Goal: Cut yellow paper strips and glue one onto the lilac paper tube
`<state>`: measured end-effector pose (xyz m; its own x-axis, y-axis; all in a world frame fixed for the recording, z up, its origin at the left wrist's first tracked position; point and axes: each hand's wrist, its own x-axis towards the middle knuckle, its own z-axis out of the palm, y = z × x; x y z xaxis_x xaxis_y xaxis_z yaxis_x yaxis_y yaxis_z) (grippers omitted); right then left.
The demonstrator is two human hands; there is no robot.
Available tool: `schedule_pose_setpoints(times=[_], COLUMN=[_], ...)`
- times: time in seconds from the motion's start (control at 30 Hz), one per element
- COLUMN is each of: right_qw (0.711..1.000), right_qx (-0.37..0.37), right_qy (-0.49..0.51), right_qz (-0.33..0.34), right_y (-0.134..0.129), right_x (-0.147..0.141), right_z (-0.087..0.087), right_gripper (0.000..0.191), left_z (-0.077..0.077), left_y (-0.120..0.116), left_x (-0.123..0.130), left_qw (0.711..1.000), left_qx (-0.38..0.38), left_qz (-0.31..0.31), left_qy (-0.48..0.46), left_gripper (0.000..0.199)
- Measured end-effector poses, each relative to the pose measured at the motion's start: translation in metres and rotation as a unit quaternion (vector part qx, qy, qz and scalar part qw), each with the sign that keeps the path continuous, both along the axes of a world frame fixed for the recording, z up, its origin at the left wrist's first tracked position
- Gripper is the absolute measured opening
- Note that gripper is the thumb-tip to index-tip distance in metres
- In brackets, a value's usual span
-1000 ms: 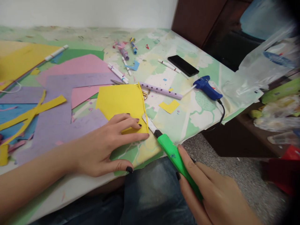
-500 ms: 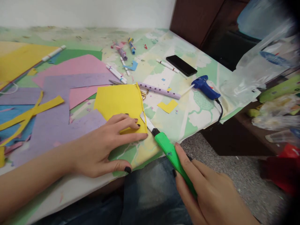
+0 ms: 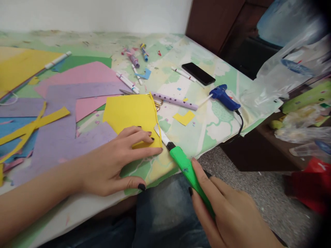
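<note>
A yellow sheet lies near the table's front edge, with a narrow strip partly cut or folded along its right side. My left hand rests flat with fingers spread on the sheet's lower part, thumb on the tablecloth. In my right hand is a green utility knife, its blade touching the sheet's right side just beyond my left fingertips. Scissors lie partly hidden under the sheet, beside a dotted purple paper tube.
Purple and pink paper with yellow strips cover the left. Markers, a black phone, a blue glue gun and a yellow scrap lie beyond. Plastic bags stand at right.
The view has shifted slightly. Both hands, the knife and the yellow sheet keep nearly the same positions relative to each other.
</note>
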<state>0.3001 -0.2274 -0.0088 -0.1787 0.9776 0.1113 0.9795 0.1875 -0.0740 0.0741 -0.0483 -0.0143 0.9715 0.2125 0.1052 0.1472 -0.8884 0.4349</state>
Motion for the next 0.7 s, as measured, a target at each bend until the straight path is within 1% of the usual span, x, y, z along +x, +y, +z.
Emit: schedule_pose_setpoints(times=[0.2, 0.37, 0.57, 0.7], right_qw=[1.0, 1.0, 1.0, 1.0], right_qx=[0.012, 0.01, 0.013, 0.013], right_qy=[-0.009, 0.001, -0.001, -0.004], right_qz=[-0.004, -0.007, -0.008, -0.016], right_y=[0.0011, -0.0004, -0.0001, 0.0014], right_x=[-0.0024, -0.0027, -0.0037, -0.0052], right_z=[-0.0003, -0.0012, -0.0011, -0.002], right_gripper=[0.053, 0.052, 0.052, 0.053], left_z=[-0.0003, 0.0006, -0.0014, -0.0032], left_y=[-0.004, -0.0027, -0.0067, -0.0078], left_x=[0.0011, 0.0002, 0.0011, 0.0004], left_qw=[0.999, 1.0, 0.999, 0.999], left_qx=[-0.012, 0.007, -0.011, -0.014], left_qz=[0.029, -0.001, 0.03, 0.033], left_qy=[-0.017, 0.013, -0.012, -0.007], left_gripper=[0.054, 0.059, 0.055, 0.055])
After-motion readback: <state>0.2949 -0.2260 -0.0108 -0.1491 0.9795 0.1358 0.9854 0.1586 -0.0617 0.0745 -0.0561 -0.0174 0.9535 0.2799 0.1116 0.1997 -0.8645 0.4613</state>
